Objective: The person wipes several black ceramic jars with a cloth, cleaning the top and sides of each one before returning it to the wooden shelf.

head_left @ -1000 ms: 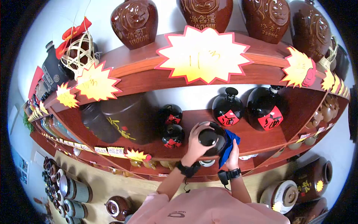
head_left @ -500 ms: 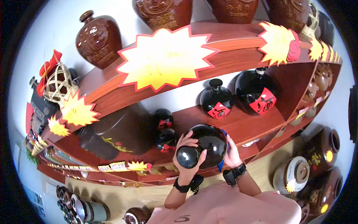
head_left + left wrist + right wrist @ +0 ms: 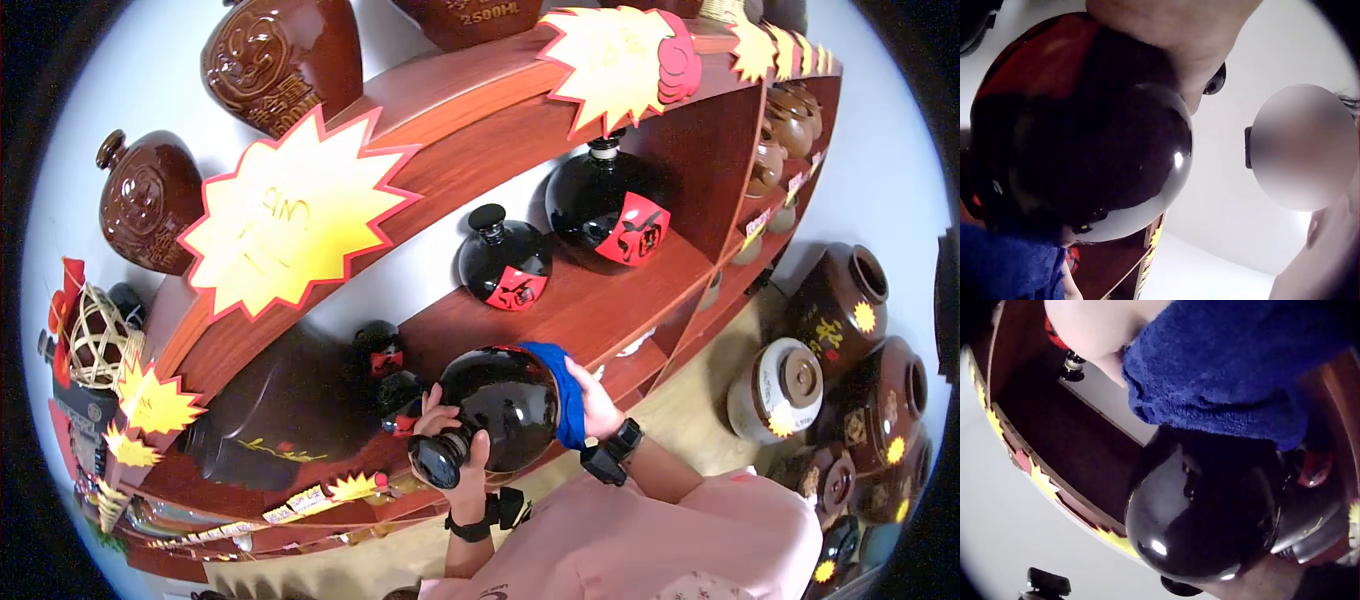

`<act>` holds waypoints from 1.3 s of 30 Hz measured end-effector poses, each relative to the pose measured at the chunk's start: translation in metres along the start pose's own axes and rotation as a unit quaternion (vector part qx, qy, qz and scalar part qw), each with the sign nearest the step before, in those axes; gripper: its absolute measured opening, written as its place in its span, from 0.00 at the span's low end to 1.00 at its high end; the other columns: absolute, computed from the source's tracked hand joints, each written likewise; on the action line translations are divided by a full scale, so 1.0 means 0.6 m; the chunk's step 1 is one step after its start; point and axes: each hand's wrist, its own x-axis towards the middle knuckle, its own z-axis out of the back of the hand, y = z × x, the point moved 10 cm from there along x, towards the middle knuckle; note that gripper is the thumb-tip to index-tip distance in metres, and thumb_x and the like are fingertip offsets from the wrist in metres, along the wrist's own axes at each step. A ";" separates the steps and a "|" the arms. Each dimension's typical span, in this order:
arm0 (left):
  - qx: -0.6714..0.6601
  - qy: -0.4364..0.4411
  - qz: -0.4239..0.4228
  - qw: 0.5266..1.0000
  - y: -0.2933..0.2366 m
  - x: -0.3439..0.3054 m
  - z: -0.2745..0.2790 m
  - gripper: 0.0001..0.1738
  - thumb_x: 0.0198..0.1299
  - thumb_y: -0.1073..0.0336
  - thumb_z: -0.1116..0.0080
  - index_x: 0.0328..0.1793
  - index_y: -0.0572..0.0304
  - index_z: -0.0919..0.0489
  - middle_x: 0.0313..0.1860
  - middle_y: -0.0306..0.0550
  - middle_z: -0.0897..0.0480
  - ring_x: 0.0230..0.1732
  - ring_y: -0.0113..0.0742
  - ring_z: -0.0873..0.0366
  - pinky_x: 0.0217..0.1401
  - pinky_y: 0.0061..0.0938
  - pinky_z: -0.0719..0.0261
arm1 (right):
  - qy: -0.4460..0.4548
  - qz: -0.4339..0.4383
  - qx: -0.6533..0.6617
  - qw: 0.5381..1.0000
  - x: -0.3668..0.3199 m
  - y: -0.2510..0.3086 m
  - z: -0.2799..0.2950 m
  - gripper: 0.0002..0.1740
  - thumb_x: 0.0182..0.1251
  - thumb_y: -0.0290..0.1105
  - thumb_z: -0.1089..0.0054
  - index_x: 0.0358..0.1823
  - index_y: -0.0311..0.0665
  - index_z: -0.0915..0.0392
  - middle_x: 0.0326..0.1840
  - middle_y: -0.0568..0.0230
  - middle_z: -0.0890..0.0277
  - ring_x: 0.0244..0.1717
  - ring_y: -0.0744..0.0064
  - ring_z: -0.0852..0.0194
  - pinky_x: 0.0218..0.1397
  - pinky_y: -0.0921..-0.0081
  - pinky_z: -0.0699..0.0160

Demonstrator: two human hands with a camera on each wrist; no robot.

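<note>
A glossy black round bottle [image 3: 505,410] is held tilted in front of the shelf, its neck and knobbed top toward the lower left. My left hand [image 3: 468,482] grips it around the neck, thumb on one side and fingers on the other. At the bottle's right end, my right hand [image 3: 598,400] holds a blue cloth [image 3: 566,385] against the surface. In the right wrist view the towelling cloth [image 3: 1210,375] covers one end of the bottle [image 3: 1204,512]. A red patch shows on the bottle [image 3: 1041,69] in the left wrist view.
On the wooden shelf [image 3: 590,290] behind stand two black bottles with red labels, a medium one [image 3: 505,262] and a larger one [image 3: 610,205]. Two small black bottles and a large dark jar [image 3: 290,400] are at left. Big jars [image 3: 775,390] stand on the floor at right.
The bottle has turned from its top facing me to lying tilted lower left, and the blue cloth has spread over its right end. The head view has swung right.
</note>
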 end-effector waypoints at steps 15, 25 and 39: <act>0.065 0.032 -0.031 0.997 -0.014 0.002 -0.003 0.20 0.49 0.58 0.28 0.38 0.59 0.27 0.42 0.47 0.20 0.62 0.56 0.24 0.74 0.59 0.43 | 0.002 0.040 -0.006 0.999 -0.015 0.039 0.016 0.28 0.78 0.45 0.59 0.71 0.35 0.38 0.68 0.58 0.30 0.64 0.66 0.29 0.70 0.67 0.33; 0.110 0.138 -0.088 0.980 -0.045 0.002 -0.051 0.15 0.41 0.61 0.25 0.31 0.53 0.20 0.42 0.39 0.21 0.62 0.49 0.25 0.74 0.60 0.43 | 0.237 0.303 -0.742 0.549 -0.064 0.091 -0.244 0.28 0.69 0.41 0.43 0.66 0.34 0.32 0.70 0.49 0.35 0.68 0.46 0.35 0.71 0.55 0.40; -0.111 0.169 0.027 0.979 -0.042 0.027 -0.044 0.19 0.38 0.62 0.24 0.35 0.59 0.21 0.42 0.42 0.24 0.61 0.47 0.26 0.77 0.59 0.48 | 0.217 -0.237 -0.446 0.835 0.040 0.054 -0.147 0.31 0.76 0.51 0.52 0.69 0.35 0.33 0.64 0.62 0.27 0.61 0.73 0.28 0.67 0.71 0.30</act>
